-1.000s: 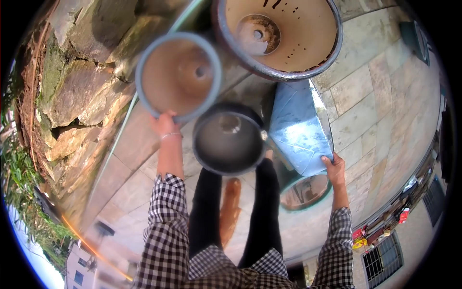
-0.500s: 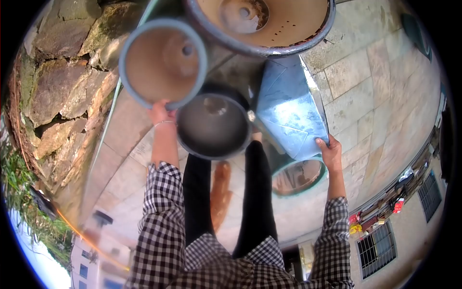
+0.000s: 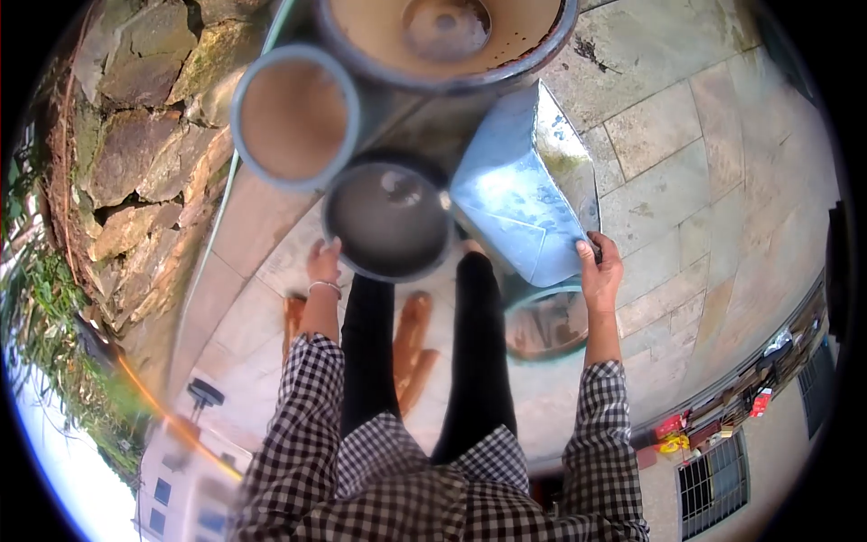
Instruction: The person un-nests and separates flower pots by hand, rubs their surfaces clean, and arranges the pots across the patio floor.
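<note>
My right hand (image 3: 601,275) grips the edge of a bluish, shiny metal pan (image 3: 515,199), its thumb on top. My left hand (image 3: 323,264) is beside the left rim of a dark round pot (image 3: 388,221), fingers apart and slightly bent, with nothing seen in it; whether it touches the rim is unclear. The dark pot is in front of my legs. A brown pot with a blue-grey rim (image 3: 294,117) stands up and left of it. At the top is a large glazed pot (image 3: 442,41), tan inside.
A green-rimmed round container (image 3: 546,323) sits below the metal pan. Along the left runs a rough stone wall (image 3: 135,154) with a thin green hose (image 3: 221,203) beside it. Reddish-brown elongated pieces (image 3: 413,348) lie between my legs on the stone paving (image 3: 668,135).
My left hand has let go of the blue-grey-rimmed pot and moved down to the dark pot's side. The metal pan, still in my right hand, has tilted, showing more of its inner side.
</note>
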Motion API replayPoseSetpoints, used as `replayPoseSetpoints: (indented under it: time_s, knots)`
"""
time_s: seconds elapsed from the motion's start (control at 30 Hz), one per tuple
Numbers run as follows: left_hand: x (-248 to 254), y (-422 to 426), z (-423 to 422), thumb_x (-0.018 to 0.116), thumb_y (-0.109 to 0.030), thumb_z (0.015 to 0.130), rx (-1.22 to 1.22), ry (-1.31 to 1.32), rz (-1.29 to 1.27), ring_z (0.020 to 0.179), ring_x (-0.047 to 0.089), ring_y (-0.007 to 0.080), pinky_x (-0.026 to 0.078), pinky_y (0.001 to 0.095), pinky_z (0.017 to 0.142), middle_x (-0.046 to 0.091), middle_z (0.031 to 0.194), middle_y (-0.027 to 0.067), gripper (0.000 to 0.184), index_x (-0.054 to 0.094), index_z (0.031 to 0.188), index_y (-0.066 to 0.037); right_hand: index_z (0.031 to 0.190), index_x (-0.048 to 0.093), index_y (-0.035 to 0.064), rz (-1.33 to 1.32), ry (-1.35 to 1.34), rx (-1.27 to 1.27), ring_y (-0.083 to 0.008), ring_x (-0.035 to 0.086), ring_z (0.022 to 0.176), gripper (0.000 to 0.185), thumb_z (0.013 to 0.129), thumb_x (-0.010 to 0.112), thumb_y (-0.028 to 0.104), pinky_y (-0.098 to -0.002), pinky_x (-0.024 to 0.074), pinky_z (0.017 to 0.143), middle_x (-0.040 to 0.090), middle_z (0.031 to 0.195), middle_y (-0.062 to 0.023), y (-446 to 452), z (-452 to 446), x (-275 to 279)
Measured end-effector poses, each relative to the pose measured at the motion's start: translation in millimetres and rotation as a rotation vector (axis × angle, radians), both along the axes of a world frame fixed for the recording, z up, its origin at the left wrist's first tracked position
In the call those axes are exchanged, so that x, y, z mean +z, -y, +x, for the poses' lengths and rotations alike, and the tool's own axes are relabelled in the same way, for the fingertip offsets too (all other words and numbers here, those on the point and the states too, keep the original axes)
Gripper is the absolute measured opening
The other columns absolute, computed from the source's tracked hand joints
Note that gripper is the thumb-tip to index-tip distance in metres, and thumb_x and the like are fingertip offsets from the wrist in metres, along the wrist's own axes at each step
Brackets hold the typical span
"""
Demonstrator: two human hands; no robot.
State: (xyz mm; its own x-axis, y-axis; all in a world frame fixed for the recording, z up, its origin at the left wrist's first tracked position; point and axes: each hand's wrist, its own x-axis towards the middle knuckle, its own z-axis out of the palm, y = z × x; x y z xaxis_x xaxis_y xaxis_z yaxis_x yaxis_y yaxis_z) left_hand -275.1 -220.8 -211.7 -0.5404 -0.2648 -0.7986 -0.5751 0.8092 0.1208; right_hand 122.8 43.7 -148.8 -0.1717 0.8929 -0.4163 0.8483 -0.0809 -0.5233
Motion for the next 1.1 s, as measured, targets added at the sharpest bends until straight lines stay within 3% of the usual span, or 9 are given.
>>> replayPoseSetpoints:
  time_s: [0.07, 0.2, 0.33, 0.43, 0.53, 0.57, 0.73, 0.83, 1.1]
  knots:
    - [-55, 88, 15, 0.071, -0.032, 0.079, -0.091, -0.021, -0.055, 0.071, 0.053, 0.016, 0.044, 0.0306, 0.057, 0.061, 0.093, 0.0078, 0.066, 0.046, 0.134, -0.007, 0.113, 0.06, -0.0014, -0.009, 0.003, -0.011, -0.0335, 0.06, 0.094, 0.047, 0.08, 0.071, 0.03, -0.0402, 0.0469, 0.085, 0.063, 0.104, -0.0195, 3, 1, -1]
    - [-7, 55, 52, 0.069, -0.034, 0.08, 0.008, 0.093, -0.187, 0.064, 0.05, 0.0129, 0.043, 0.0292, 0.052, 0.06, 0.088, 0.0066, 0.061, 0.049, 0.131, -0.007, 0.124, 0.055, 0.0014, -0.074, -0.157, -0.248, -0.0271, 0.054, 0.109, 0.055, 0.083, 0.069, 0.034, -0.0371, 0.0427, 0.092, 0.059, 0.117, -0.0148, 8, 12, -10]
    - [-27, 69, 77, 0.064, -0.042, 0.085, 0.107, 0.25, -0.084, 0.104, 0.054, 0.0257, 0.046, 0.0416, 0.081, 0.053, 0.124, 0.0114, 0.073, 0.033, 0.142, -0.01, 0.134, 0.046, 0.0025, -0.207, -0.29, -0.669, -0.0241, 0.05, 0.113, 0.057, 0.088, 0.062, 0.032, -0.034, 0.0412, 0.093, 0.052, 0.128, -0.0139, 0, 12, -14]
    - [-53, 80, 88, 0.063, -0.045, 0.085, 0.193, 0.332, -0.06, 0.112, 0.05, 0.0283, 0.043, 0.0451, 0.087, 0.05, 0.127, 0.0116, 0.069, 0.035, 0.139, -0.013, 0.138, 0.038, 0.0022, -0.426, -0.173, -0.958, -0.0261, 0.052, 0.113, 0.054, 0.092, 0.053, 0.027, -0.0386, 0.0435, 0.092, 0.052, 0.126, -0.0156, -6, 10, -17]
    - [-71, 92, 92, 0.062, -0.043, 0.086, 0.331, 0.385, 0.041, 0.114, 0.05, 0.0301, 0.043, 0.048, 0.089, 0.049, 0.128, 0.0127, 0.062, 0.039, 0.135, -0.012, 0.132, 0.046, 0.0049, -0.761, -0.423, -1.099, -0.0282, 0.054, 0.11, 0.039, 0.097, 0.036, 0.02, -0.047, 0.0472, 0.088, 0.054, 0.125, -0.0144, -12, 24, -28]
    - [-75, 92, 94, 0.063, -0.042, 0.086, 0.374, 0.371, 0.058, 0.114, 0.05, 0.0306, 0.045, 0.0482, 0.088, 0.049, 0.128, 0.0129, 0.062, 0.039, 0.135, -0.011, 0.127, 0.048, 0.0024, -0.786, -0.42, -1.066, -0.0299, 0.056, 0.108, 0.039, 0.097, 0.03, 0.02, -0.0452, 0.0491, 0.086, 0.055, 0.123, -0.0162, -14, 27, -28]
    - [-69, 46, 86, 0.068, -0.025, 0.083, 0.579, 0.206, -0.002, 0.111, 0.053, 0.0333, 0.051, 0.0443, 0.083, 0.05, 0.128, 0.0148, 0.059, 0.042, 0.132, -0.006, 0.119, 0.051, -0.0057, -0.912, -0.334, -0.891, -0.0262, 0.06, 0.095, 0.034, 0.094, 0.042, 0.016, -0.0385, 0.0532, 0.078, 0.06, 0.107, -0.0159, -27, 35, -27]
    - [-88, 63, 97, 0.07, -0.008, 0.075, 0.658, 0.093, 0.033, 0.093, 0.059, 0.03, 0.048, 0.0394, 0.078, 0.061, 0.109, 0.0127, 0.045, 0.055, 0.117, -0.001, 0.116, 0.053, -0.0074, -0.916, -0.278, -0.835, -0.0243, 0.062, 0.088, 0.032, 0.093, 0.044, 0.014, -0.0348, 0.0548, 0.071, 0.062, 0.102, -0.0153, -33, 37, -37]
    - [-109, 93, 99, 0.064, -0.003, 0.064, 0.381, -0.024, 0.145, 0.076, 0.06, 0.0259, 0.046, 0.0331, 0.069, 0.065, 0.083, 0.0116, 0.028, 0.064, 0.09, 0.007, 0.115, 0.053, -0.0105, -0.907, -0.327, -0.844, -0.0236, 0.063, 0.085, 0.033, 0.093, 0.045, 0.013, -0.033, 0.0548, 0.069, 0.063, 0.1, -0.0149, -21, 42, -48]
